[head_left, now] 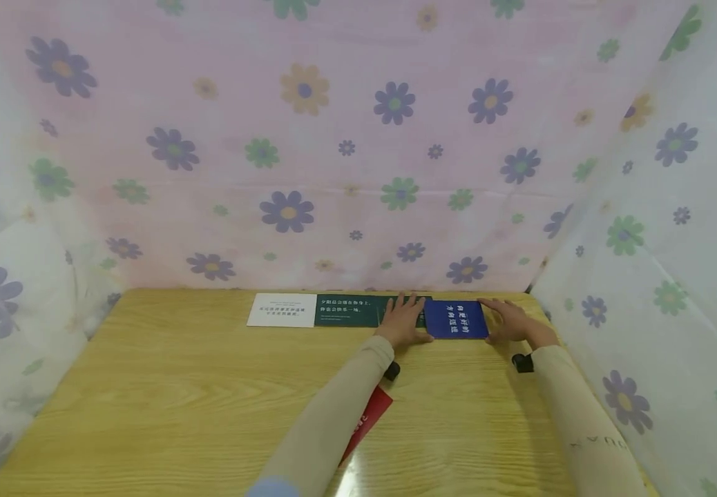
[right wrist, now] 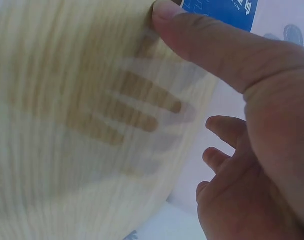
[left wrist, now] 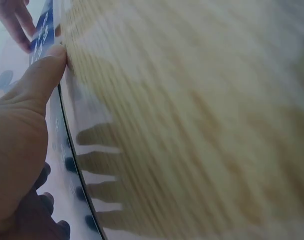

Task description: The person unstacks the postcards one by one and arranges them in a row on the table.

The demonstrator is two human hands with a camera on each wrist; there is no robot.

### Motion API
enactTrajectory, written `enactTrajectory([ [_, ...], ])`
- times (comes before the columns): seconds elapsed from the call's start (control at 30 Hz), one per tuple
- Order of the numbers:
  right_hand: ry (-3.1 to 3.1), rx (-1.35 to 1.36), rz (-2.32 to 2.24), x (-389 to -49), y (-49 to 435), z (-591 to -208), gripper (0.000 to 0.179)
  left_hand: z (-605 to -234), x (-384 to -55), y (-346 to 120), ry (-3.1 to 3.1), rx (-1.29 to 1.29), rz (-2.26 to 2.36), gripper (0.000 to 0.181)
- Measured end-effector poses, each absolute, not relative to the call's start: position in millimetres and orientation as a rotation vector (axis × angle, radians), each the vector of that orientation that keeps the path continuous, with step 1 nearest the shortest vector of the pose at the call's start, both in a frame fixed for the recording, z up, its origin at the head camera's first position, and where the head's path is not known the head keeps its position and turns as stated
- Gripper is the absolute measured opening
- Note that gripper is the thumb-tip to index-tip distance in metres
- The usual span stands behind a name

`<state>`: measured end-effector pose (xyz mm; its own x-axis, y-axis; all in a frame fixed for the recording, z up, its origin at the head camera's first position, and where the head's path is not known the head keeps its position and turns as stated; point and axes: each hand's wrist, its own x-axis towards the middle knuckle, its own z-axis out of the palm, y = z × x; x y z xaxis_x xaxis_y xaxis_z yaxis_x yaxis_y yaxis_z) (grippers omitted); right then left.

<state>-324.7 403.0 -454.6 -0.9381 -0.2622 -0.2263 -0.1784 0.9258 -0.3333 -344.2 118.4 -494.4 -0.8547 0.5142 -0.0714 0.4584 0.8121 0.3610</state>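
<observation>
A blue card point(head_left: 456, 319) with white lettering lies at the right end of a row of cards along the table's back edge. My left hand point(head_left: 400, 324) is spread over the green card part point(head_left: 349, 310) of the row, its thumb at the blue card's lower left corner. From the other side, my right hand point(head_left: 510, 323) touches the blue card's right edge, forefinger near the upper corner and thumb at the lower one. The right wrist view shows that thumb point(right wrist: 201, 35) stretched straight beside the blue card point(right wrist: 226, 12). Left of the green lies a white card point(head_left: 281, 310) with dark print.
A red card point(head_left: 367, 421) lies nearer the front, partly hidden under my left forearm. The wood-grain table point(head_left: 178, 386) meets a flowered sheet point(head_left: 290, 207) at the back, with similar sheets at both sides.
</observation>
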Motion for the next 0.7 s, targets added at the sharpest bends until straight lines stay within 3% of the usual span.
enactTrajectory([
  [0.7, 2.718, -0.161, -0.440, -352.4, 425.4, -446.1, 0.103, -484.5, -363.2, 149.8, 2.827, 0.769, 0.491, 0.096],
])
